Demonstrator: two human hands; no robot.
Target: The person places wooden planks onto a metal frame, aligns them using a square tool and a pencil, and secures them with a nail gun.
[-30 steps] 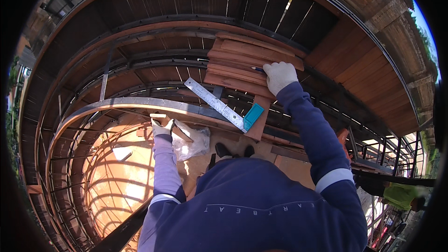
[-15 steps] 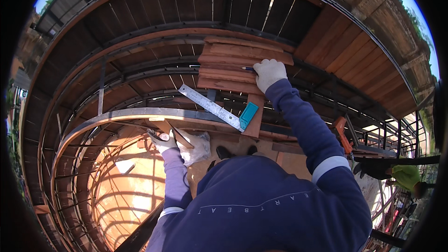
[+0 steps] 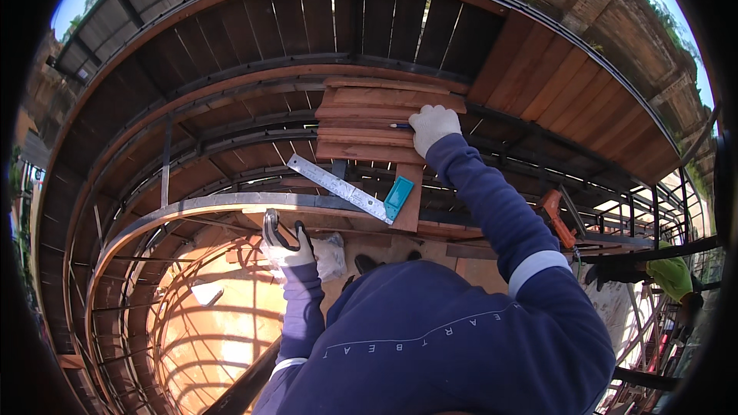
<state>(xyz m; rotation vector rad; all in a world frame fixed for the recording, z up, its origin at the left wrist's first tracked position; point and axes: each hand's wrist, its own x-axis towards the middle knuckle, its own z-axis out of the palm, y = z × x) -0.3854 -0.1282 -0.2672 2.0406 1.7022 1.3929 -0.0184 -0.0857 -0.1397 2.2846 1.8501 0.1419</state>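
Note:
My gloved right hand [image 3: 435, 127] is closed on a pencil [image 3: 400, 125] over a stack of reddish wooden boards [image 3: 369, 100]. Below the stack, a metal square [image 3: 338, 188] with a teal handle [image 3: 397, 198] lies diagonally, the handle resting on a short upright board [image 3: 407, 217]. My gloved left hand [image 3: 286, 242] has its dark palm showing and fingers apart, just below the curved steel rail [image 3: 200, 205], beside a pale wood piece [image 3: 257, 217] at the rail's underside and a crumpled plastic bag [image 3: 330, 259].
Curved slatted tiers [image 3: 292, 23] and steel frames surround me. An orange tool [image 3: 552, 219] hangs at the right by a black bar [image 3: 676, 250]. A co-worker in a green top [image 3: 670, 273] is at the far right. The sunlit floor [image 3: 223, 338] lies below left.
My left hand, earlier holding the pale wood piece, has let go and turned palm up with fingers apart. My right hand keeps the pencil. The view has shifted slightly.

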